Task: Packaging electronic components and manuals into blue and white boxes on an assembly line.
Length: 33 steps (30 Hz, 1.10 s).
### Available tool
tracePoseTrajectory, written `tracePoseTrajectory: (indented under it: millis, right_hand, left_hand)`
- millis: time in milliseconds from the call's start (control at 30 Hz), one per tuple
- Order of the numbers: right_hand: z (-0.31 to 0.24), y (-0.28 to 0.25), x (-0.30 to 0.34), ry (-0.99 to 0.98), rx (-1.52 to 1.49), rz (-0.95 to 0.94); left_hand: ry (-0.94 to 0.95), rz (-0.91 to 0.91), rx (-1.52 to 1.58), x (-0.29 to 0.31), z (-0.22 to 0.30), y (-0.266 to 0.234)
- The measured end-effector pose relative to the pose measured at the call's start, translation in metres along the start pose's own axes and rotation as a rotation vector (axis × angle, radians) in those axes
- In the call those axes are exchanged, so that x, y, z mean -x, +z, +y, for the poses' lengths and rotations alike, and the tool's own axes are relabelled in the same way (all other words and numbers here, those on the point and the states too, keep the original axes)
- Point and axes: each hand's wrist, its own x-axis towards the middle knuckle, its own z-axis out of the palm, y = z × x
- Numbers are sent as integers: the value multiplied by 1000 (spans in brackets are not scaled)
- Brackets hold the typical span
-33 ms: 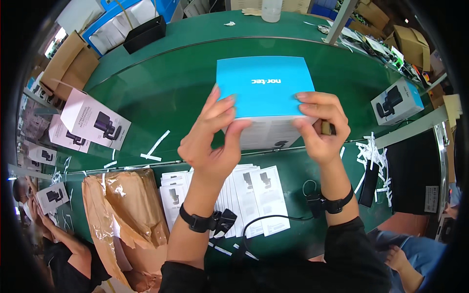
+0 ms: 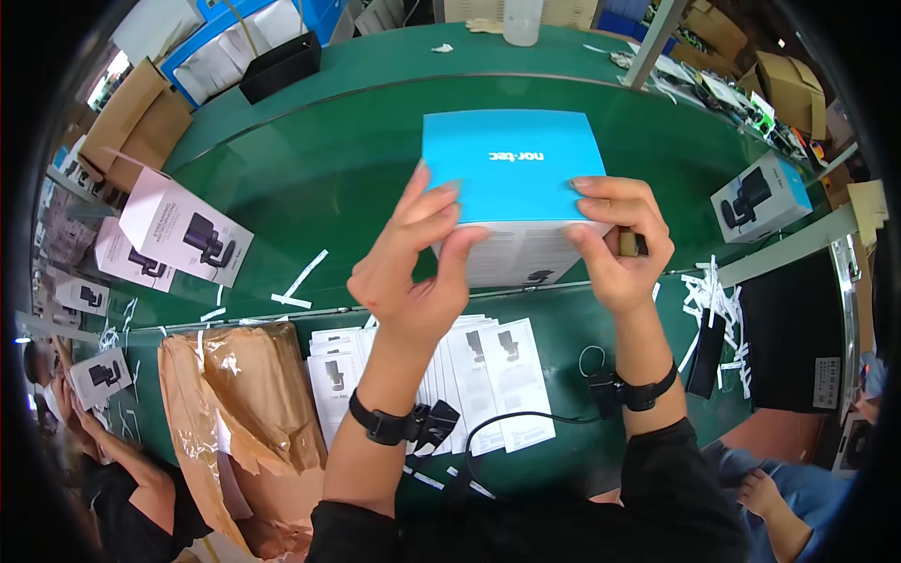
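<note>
Fingers (image 2: pixel 619 190) grip the blue-topped box (image 2: pixel 516 188) across its near edge, green table (image 2: pixel 357 141) beyond.

Workroom around a long, flat, glossy green worktop (image 2: pixel 310 169)

Across the worktop, thin grey lengthwise seams (image 2: pixel 507 73). Just beyond its far edge, a beige panel (image 2: pixel 568 13), partly cropped. Over its far right part, a slanting pale-grey metal post (image 2: pixel 657 42); by its right end, a broad pale-grey metal rail (image 2: pixel 793 246) and a black rectangular panel (image 2: pixel 788 314) with silvery trim. Past its near right corner, reddish-brown floor (image 2: pixel 779 433). Beyond its left end, bright white light (image 2: pixel 117 66).
</note>
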Motion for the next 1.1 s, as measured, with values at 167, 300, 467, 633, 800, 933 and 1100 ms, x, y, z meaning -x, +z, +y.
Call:
tracePoseTrajectory:
  millis: [167,300,467,633,800,933,1100]
  right_hand:
    - [-16,11,-7,226,154,72]
    - [-13,24,-3,189,112,90]
    - [4,-14,8,163,158,83]
    - [-1,-3,11,197,221,66]
    - [-1,-6,7,246,292,-17]
    - [7,-8,12,172,250,32]
    - [21,-18,15,146,121,29]
  left_hand:
    - [-235,-11,17,-4,11,6]
    - [-282,-7,-7,-14,17,-12]
    - [-291,-45,126,-9,18,8]
    - [-229,-130,-180,-18,41,10]
    - [-225,-105,-263,-17,31,16]
    - [-127,-34,-132,-9,19,14]
    - [-169,-99,24,6,13,10]
